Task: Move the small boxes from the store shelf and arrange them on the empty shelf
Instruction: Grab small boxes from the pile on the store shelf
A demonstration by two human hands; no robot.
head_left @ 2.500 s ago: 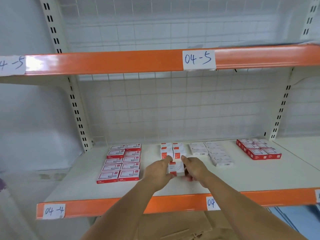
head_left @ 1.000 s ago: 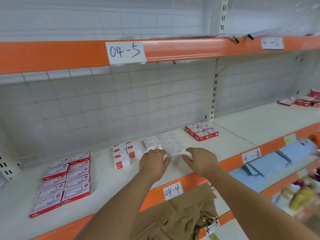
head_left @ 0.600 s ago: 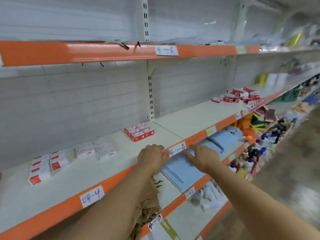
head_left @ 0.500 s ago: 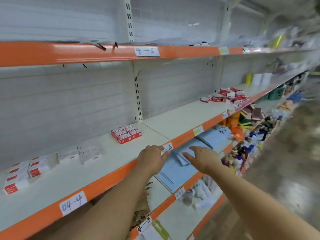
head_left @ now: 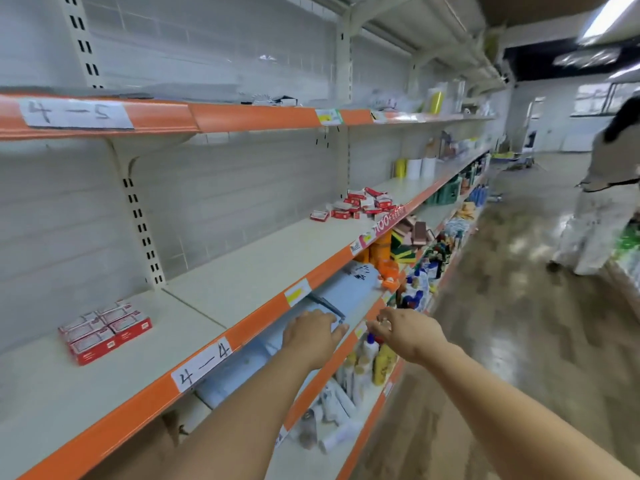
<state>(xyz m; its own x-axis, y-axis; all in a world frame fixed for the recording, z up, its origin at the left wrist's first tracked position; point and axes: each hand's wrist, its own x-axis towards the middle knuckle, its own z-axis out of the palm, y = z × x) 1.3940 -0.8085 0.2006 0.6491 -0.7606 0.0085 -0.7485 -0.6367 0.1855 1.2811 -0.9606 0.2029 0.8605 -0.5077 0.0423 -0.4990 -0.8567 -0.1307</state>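
- The left hand (head_left: 313,336) was stretched out in front of the shelving, palm down, fingers loosely extended and holding nothing.
- The right hand (head_left: 407,332) reached forward beside it, well apart from it, fingers relaxed and slightly bent, also holding nothing.
- Both hands hung in the air in front of the orange shelf edge (head_left: 256,323), over the lower tier; neither touched a box.
- A neat block of small red-and-white boxes (head_left: 105,332) sat on the cream shelf board (head_left: 242,278) at the left, near the slotted upright (head_left: 140,216), well apart from both hands.
- Farther along the same shelf level lay a loose heap of red-and-white boxes (head_left: 362,204), tumbled at mixed angles, near the front edge.
- The stretch of board between the neat block and the heap carried nothing.
- A handwritten label reading 4-4 (head_left: 202,363) was stuck on the orange edge just left of the left forearm; another reading 4-5 (head_left: 74,114) was on the tier above.
- Pale blue flat packs (head_left: 349,289) lay on the tier beneath, just beyond the left hand's fingertips.
- Bottles (head_left: 375,358) stood on a lower tier under the right hand.
- Another person in light clothing (head_left: 604,188) stood in the aisle at the far right; the picture was blurred there.
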